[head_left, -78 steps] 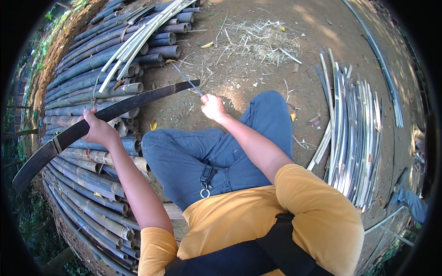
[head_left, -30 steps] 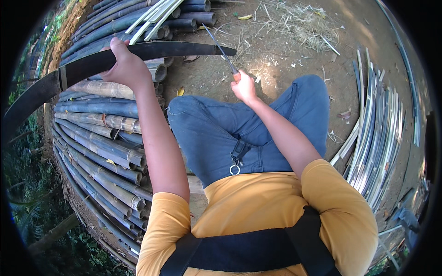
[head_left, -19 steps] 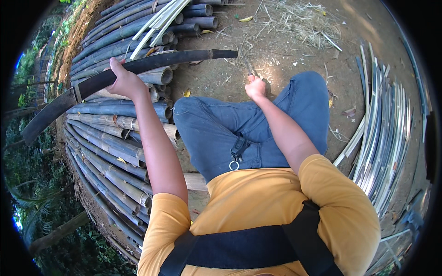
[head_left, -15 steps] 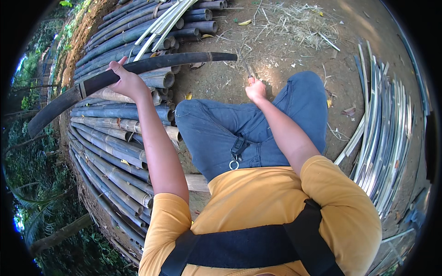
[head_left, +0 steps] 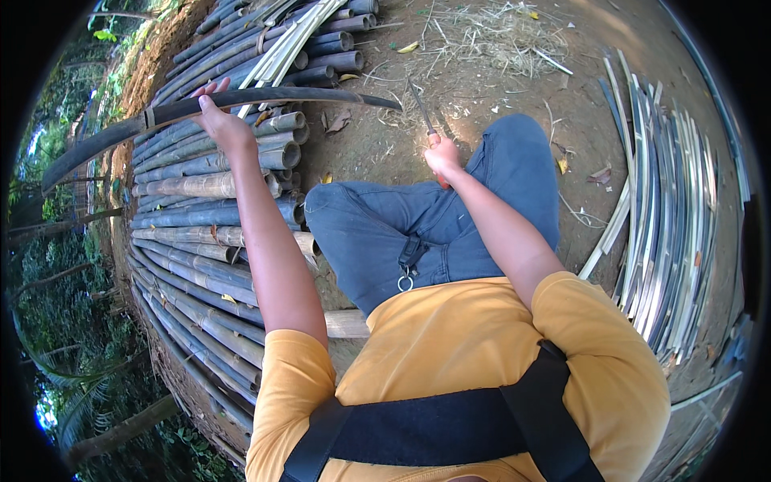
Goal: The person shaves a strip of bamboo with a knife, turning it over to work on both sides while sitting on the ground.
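My left hand (head_left: 230,128) is wrapped around a long dark bamboo piece (head_left: 281,94), thumb on the near side and fingertips showing beyond it. The piece has a ring-like node left of my grip, and its right end tapers over the dirt. In front of my lap, my right hand (head_left: 442,158) is closed on the orange-brown handle of a knife (head_left: 421,107). Its thin blade points away and slightly left, the tip close to the bamboo's right end but seemingly apart from it. I sit with bent legs in blue trousers.
Stacked dark bamboo poles (head_left: 209,187) fill the left side, with pale split strips (head_left: 293,44) lying across the far ones. Shavings (head_left: 502,36) are heaped on the dirt ahead. A bundle of long bamboo strips (head_left: 671,217) lies at the right. Green plants border the far left.
The bamboo's left end has swung up and away, and the piece now looks narrower, as if turned. My right hand has tilted, so more of the knife blade and handle shows.
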`<action>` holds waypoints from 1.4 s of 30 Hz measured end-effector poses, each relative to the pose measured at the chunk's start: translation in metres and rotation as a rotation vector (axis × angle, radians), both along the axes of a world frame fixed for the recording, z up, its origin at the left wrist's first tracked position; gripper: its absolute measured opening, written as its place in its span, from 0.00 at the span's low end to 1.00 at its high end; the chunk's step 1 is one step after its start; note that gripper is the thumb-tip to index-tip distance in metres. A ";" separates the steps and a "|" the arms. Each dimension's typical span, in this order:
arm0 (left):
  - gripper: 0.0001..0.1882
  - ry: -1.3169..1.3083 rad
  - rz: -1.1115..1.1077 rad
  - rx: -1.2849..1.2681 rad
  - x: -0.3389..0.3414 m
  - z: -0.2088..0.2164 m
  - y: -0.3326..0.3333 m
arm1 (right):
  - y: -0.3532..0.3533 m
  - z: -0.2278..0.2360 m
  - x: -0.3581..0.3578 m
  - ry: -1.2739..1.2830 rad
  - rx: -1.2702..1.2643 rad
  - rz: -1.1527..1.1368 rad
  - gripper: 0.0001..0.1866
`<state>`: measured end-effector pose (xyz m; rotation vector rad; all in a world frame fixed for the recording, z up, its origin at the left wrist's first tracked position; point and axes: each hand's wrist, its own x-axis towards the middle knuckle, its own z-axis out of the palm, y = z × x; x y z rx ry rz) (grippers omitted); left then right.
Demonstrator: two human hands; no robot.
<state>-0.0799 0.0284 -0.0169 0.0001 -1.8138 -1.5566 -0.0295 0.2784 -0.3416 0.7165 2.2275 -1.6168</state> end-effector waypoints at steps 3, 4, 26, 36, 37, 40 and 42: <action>0.15 0.005 -0.038 -0.015 0.003 -0.002 0.000 | -0.006 0.004 0.008 -0.008 0.066 0.115 0.11; 0.15 0.011 -0.030 -0.025 0.005 -0.005 0.000 | -0.008 0.007 0.012 0.050 0.108 0.128 0.11; 0.10 0.216 -0.064 0.083 0.033 -0.031 -0.011 | -0.008 -0.009 0.021 -0.078 0.457 0.495 0.28; 0.08 0.256 -0.047 0.036 0.035 -0.040 -0.028 | -0.023 0.046 0.054 -0.095 0.418 0.574 0.34; 0.08 0.265 -0.048 0.035 0.034 -0.040 -0.030 | -0.025 0.047 0.054 -0.098 0.406 0.579 0.34; 0.08 0.263 -0.034 0.020 0.032 -0.038 -0.030 | -0.023 0.032 0.056 -0.057 0.421 0.535 0.34; 0.09 0.255 -0.056 0.010 0.029 -0.036 -0.022 | -0.021 0.012 0.050 0.033 0.486 0.425 0.31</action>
